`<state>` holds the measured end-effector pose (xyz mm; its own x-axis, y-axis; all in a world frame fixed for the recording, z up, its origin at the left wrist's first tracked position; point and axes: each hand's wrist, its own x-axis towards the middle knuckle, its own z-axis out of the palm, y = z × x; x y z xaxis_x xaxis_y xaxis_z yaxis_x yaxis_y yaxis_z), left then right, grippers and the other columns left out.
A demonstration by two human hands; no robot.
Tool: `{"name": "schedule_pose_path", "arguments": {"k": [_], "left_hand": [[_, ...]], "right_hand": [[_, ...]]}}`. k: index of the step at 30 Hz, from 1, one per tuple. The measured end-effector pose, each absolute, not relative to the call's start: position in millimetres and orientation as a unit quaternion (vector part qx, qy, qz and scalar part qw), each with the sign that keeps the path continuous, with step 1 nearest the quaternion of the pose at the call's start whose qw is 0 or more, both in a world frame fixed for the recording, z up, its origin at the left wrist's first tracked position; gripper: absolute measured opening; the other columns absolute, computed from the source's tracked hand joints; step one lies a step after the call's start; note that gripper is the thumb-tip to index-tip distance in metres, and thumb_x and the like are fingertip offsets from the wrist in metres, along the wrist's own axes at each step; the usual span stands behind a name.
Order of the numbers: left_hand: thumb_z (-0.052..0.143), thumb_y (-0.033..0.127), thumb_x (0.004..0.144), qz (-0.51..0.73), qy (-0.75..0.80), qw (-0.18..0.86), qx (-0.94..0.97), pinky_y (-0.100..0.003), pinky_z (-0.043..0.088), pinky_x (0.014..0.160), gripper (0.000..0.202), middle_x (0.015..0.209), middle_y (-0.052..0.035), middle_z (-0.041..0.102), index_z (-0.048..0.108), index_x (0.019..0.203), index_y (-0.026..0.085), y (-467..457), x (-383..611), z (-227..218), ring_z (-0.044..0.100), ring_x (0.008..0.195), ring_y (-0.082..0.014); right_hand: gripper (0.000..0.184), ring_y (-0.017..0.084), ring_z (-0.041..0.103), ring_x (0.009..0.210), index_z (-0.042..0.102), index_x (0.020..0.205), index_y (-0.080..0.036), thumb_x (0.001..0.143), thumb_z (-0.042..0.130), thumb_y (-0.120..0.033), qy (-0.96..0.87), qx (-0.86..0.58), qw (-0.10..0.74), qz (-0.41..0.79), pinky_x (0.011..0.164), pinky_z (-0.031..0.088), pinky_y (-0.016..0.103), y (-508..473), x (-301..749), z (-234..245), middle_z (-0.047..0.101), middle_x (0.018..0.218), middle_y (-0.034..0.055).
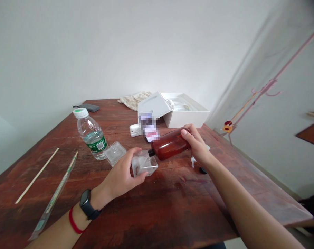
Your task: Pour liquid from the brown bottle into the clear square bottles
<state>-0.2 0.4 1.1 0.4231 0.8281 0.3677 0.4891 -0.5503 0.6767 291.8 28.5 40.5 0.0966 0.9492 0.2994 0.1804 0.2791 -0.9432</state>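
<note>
My left hand [125,173] is closed around a clear square plastic container [146,166], with the thumb on the near side and fingers on the far side. In my right hand [195,143] is an amber bottle [169,144], tipped nearly on its side. Its black neck points left, at the container's open rim. Whether liquid is flowing out is too small to tell. Left of the container lies a clear square piece of plastic [115,152], beside an upright water bottle [93,136] with a white cap and green label.
A chopstick [37,176] and a plastic-wrapped pair [55,193] lie at left. Behind are an opened white box [188,117], a phone [151,133], a white case [134,130], cloth [133,100] and grey pouch [91,107]. A black cap [203,170] and white nozzle [193,161] sit near my right wrist.
</note>
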Motion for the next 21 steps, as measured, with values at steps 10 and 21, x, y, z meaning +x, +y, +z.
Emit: {"name": "schedule_pose_path", "arguments": {"k": [10,21], "left_hand": [[0.076,0.034,0.087,0.345,0.403,0.24,0.813,-0.05,0.054,0.11,0.063,0.137,-0.0142,0.067,0.044,0.141,0.023,0.9,-0.3,1.3,0.067,0.127,-0.0326],[0.076,0.033,0.087,0.346,0.403,0.243,0.811,-0.05,0.053,0.111,0.064,0.137,-0.0147,0.067,0.045,0.141,0.022,0.7,-0.3,1.4,0.067,0.127,-0.0332]], "right_hand": [[0.04,0.018,0.047,0.07,0.047,0.089,-0.028,0.09,0.067,-0.062,-0.576,-0.491,0.555,0.345,0.065,0.039,0.03,28.8,291.7,41.2,0.054,0.081,-0.0036],[0.039,0.018,0.045,0.07,0.048,0.09,-0.028,0.09,0.067,-0.062,-0.579,-0.493,0.552,0.342,0.066,0.038,0.03,30.8,293.2,37.7,0.05,0.082,-0.0035]]}}
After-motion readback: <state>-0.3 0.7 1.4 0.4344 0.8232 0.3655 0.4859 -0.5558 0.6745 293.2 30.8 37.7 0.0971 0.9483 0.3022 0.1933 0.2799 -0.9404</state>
